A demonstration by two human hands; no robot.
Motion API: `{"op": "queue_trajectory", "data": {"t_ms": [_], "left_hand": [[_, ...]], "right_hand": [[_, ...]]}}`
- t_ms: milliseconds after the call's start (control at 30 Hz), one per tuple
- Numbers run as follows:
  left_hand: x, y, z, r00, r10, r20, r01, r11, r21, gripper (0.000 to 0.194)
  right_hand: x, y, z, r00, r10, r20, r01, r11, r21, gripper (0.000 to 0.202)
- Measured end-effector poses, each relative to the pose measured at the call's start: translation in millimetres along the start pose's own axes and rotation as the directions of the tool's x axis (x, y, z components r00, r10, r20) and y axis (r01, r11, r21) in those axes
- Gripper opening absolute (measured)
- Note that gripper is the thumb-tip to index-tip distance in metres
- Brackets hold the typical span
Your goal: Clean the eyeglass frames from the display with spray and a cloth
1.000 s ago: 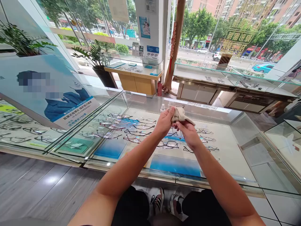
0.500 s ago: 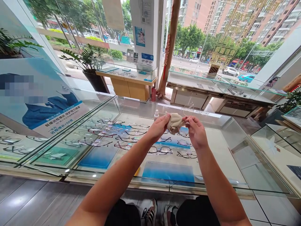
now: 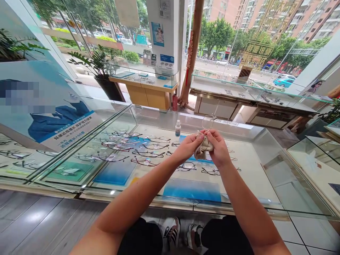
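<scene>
A pair of thin-rimmed eyeglasses [image 3: 208, 122] stands up above my two hands, one clear lens showing against the far counter. My left hand [image 3: 189, 144] is closed on a crumpled beige cloth [image 3: 204, 148] that bunches around part of the glasses. From the other side my right hand [image 3: 220, 146] grips the glasses, its fingertips close to those of the left and touching the cloth. The far part of the frame is hidden by cloth and fingers. Just beyond my left hand, a small white bottle [image 3: 177, 128] stands upright on the glass counter.
Under my forearms is a glass display case [image 3: 255, 170] with several rows of eyeglasses [image 3: 110, 157] and blue sheets [image 3: 192, 190] inside. A large poster board [image 3: 66, 131] leans at the left. Farther off are another counter [image 3: 148, 97] and a potted plant [image 3: 110, 88].
My right hand has moved left and in toward my left hand, bringing the glasses against the cloth. The hands now meet, and the bottle shows more fully. The view has shifted slightly.
</scene>
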State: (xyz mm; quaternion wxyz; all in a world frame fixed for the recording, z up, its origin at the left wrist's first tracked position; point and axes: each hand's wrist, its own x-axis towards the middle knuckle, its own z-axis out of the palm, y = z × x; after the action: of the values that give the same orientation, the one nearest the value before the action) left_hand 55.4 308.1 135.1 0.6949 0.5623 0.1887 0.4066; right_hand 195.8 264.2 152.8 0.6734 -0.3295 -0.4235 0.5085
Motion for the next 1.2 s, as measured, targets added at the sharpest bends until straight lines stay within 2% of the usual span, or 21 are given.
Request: {"op": "queue_trajectory", "data": {"t_ms": [267, 433, 667, 767, 867, 933, 1000, 1100, 1200], "left_hand": [[0.0, 5.0, 0.7, 1.000, 0.014, -0.020, -0.014, 1.000, -0.009, 0.058], [-2.9, 8.1, -1.7, 0.998, -0.017, 0.057, 0.018, 1.000, -0.020, 0.051], [-4.0, 14.0, -2.7, 0.988, -0.020, 0.152, 0.020, 1.000, 0.002, 0.057], [-4.3, 11.5, -1.7, 0.992, 0.014, 0.127, -0.019, 0.999, 0.039, 0.056], [-4.1, 9.3, -1.8, 0.993, 0.099, 0.071, -0.109, 0.982, 0.153, 0.053], [-3.3, 9.5, -2.8, 0.988, 0.151, 0.041, -0.156, 0.957, 0.244, 0.056], [-2.1, 10.7, -4.1, 0.989, 0.149, 0.026, -0.150, 0.947, 0.285, 0.062], [0.7, 12.3, -6.5, 0.995, 0.097, 0.014, -0.098, 0.964, 0.246, 0.066], [5.0, 12.3, -11.4, 0.996, 0.089, -0.024, -0.085, 0.987, 0.138, 0.064]], "right_hand": [[0.2, 0.2, 1.7, 1.000, 0.014, -0.004, -0.014, 1.000, -0.013, 0.033], [0.7, -0.5, -0.8, 1.000, 0.014, 0.001, -0.014, 0.999, -0.030, 0.031], [1.2, 0.3, -3.8, 0.997, 0.023, -0.076, -0.026, 0.999, -0.028, 0.032], [-0.6, 1.5, -1.2, 0.998, 0.012, -0.057, -0.013, 1.000, -0.013, 0.030], [-2.7, 2.4, 2.3, 1.000, -0.011, -0.028, 0.010, 0.999, -0.030, 0.032], [-3.8, 2.4, 4.0, 1.000, -0.004, -0.029, 0.003, 0.999, -0.039, 0.033], [-4.2, 1.8, 4.9, 0.999, 0.008, -0.044, -0.010, 0.999, -0.046, 0.034], [-3.6, 0.2, 3.7, 0.998, -0.001, -0.066, -0.003, 0.998, -0.062, 0.032], [-2.6, -1.9, 0.1, 0.996, -0.039, -0.077, 0.034, 0.997, -0.070, 0.027]]}}
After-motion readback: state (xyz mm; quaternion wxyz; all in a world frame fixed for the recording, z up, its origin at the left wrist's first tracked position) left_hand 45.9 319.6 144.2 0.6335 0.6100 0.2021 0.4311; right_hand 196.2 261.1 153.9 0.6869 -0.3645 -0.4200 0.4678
